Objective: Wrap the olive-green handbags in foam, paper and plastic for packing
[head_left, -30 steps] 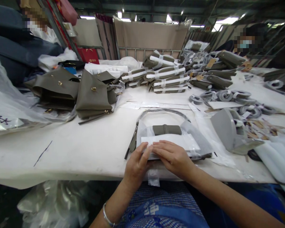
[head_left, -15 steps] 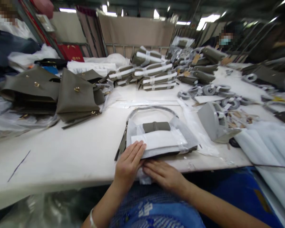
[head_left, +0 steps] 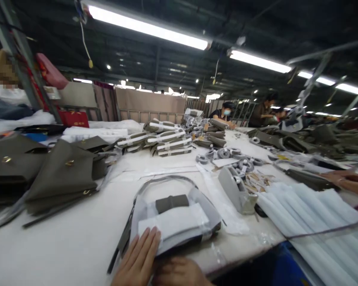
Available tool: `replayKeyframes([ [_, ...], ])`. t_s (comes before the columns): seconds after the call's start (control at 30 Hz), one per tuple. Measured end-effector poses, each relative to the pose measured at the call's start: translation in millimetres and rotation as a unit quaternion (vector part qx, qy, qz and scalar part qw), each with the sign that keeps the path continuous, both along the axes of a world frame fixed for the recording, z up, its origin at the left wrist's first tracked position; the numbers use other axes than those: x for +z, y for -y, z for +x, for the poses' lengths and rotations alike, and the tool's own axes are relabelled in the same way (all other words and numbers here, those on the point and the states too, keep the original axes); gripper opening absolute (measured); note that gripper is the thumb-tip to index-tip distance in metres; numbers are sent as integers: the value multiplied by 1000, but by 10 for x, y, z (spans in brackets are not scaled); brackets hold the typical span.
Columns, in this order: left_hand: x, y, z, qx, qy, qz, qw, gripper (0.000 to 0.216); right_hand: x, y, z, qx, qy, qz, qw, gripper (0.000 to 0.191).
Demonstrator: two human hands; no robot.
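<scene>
Olive bag (head_left: 173, 203), head view: lying flat on the white table (head_left: 68, 246) near its front edge, handle (head_left: 167, 178) wrapped in grey and looped to the far side. White sheet (head_left: 179, 222) covers the near part of its face, clear film around it.

Left hand (head_left: 140, 258) flat on the sheet's near-left corner, fingers straight and together, pressing from above, not closed around anything. Right hand (head_left: 179, 272) just beside it, below the bag's near edge. Fingers look curled, but it's blurred; from where I stand I can't tell if it has hold of anything.

Right of the bag: strip of clear film (head_left: 223, 206), then a grey tape dispenser (head_left: 235, 190), then pale foam sheets (head_left: 307, 206). Two unwrapped bags (head_left: 64, 174) to the left; stacked bags (head_left: 170, 141) behind. Co-worker's hand (head_left: 350, 182) at far right, well apart.
</scene>
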State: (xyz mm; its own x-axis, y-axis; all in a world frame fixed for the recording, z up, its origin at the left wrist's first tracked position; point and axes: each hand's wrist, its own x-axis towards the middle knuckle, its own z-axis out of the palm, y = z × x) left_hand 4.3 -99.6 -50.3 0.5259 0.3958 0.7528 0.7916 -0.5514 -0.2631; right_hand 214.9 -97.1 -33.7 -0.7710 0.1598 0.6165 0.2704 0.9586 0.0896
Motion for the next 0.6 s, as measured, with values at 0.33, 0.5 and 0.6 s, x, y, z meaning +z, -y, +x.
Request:
replayKeyframes([
  [0.33, 77, 175, 83, 53, 27, -126, 990, 51, -35, 425, 6, -16, -115, -146, 982, 29],
  [0.5, 76, 175, 76, 36, 41, -139, 989, 53, 224, 367, 52, -17, -96, -135, 986, 27],
  [0.6, 88, 190, 74, 34, 31, -158, 986, 53, 404, 231, 33, -22, -86, -116, 989, 27],
])
